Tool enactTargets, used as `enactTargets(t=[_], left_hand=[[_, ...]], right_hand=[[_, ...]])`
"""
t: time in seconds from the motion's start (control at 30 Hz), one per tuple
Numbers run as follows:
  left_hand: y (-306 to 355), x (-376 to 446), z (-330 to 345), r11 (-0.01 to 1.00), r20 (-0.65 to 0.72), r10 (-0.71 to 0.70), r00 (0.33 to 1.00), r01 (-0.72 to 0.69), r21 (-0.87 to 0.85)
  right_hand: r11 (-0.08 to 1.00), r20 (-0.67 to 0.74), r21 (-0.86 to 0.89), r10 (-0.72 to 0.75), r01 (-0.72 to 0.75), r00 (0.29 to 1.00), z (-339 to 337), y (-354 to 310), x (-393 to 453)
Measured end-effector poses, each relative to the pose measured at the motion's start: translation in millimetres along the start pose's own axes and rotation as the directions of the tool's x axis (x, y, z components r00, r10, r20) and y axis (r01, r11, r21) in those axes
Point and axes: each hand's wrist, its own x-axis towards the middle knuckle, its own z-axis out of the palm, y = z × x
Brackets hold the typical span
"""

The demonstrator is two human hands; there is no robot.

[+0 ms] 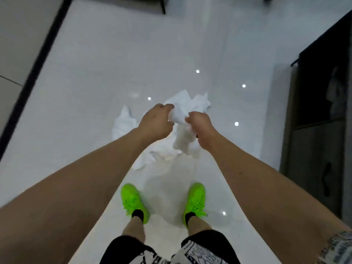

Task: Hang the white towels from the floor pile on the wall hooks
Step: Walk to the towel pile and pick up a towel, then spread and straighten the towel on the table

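A white towel [183, 136] hangs bunched between my two hands above the floor. My left hand [156, 121] grips its upper end from the left, and my right hand [202, 128] grips it from the right. Beneath them a pile of white towels [123, 122] lies spread on the glossy white floor [95, 73], with parts reaching to the upper right and down toward my feet. No wall hooks are in view.
My feet in bright green shoes [134, 203] stand just short of the pile. A dark cabinet [316, 115] stands along the right side. A wall with a dark baseboard [32, 77] runs along the left. Dark furniture sits at the top edge.
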Motion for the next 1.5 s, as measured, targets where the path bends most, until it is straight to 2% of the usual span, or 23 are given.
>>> enactTargets(t=[0.13, 0.27, 0.4, 0.57, 0.7, 0.87, 0.93, 1.1, 1.23, 1.3, 1.37, 1.43, 1.5], left_hand=[[91, -24, -95, 0.988, -0.109, 0.154, 0.982, -0.153, 0.022], [167, -57, -166, 0.954, -0.171, 0.298, 0.939, -0.29, 0.072], [224, -112, -211, 0.904, -0.184, 0.422, 0.888, -0.428, 0.008], [274, -183, -234, 0.797, -0.111, 0.588, 0.801, -0.598, -0.087], [306, -232, -227, 0.727, -0.118, 0.656, 0.745, -0.666, -0.165], [343, -292, -208, 0.655, -0.149, 0.707, 0.691, -0.72, -0.23], [362, -314, -201, 0.616, -0.172, 0.738, 0.653, -0.755, -0.225], [421, -374, -176, 0.529, -0.2, 0.801, 0.564, -0.824, -0.201], [470, -419, -147, 0.465, -0.201, 0.844, 0.497, -0.865, -0.188], [495, -441, -128, 0.457, -0.162, 0.859, 0.486, -0.869, -0.187], [514, -454, -109, 0.476, -0.042, 0.87, 0.492, -0.858, -0.191], [529, -463, -84, 0.511, 0.12, 0.859, 0.498, -0.851, -0.123], [543, -467, -58, 0.528, 0.185, 0.842, 0.507, -0.845, -0.084]], right_hand=[[0.985, -0.025, -0.025, -0.17, 0.17, 0.985, -50, -95, -91], [0.947, -0.103, -0.015, -0.32, 0.32, 0.942, -95, -147, -184], [0.877, -0.246, 0.021, -0.46, 0.479, 0.853, -124, -165, -282], [0.769, -0.368, -0.075, -0.613, 0.635, 0.699, -141, -151, -385], [0.706, -0.524, -0.11, -0.639, 0.7, 0.562, -159, -130, -448], [0.682, -0.625, -0.184, -0.637, 0.707, 0.452, -192, -81, -513], [0.66, -0.623, -0.193, -0.654, 0.726, 0.429, -207, -58, -537], [0.648, -0.595, -0.193, -0.675, 0.737, 0.437, -252, -6, -590], [0.602, -0.59, -0.171, -0.697, 0.78, 0.408, -300, 32, -625], [0.583, -0.624, -0.096, -0.666, 0.807, 0.408, -328, 52, -644], [0.559, -0.647, -0.083, -0.66, 0.825, 0.382, -356, 66, -660], [0.558, -0.687, -0.103, -0.639, 0.824, 0.347, -384, 80, -673], [0.586, -0.731, -0.097, -0.591, 0.805, 0.342, -408, 91, -680]])
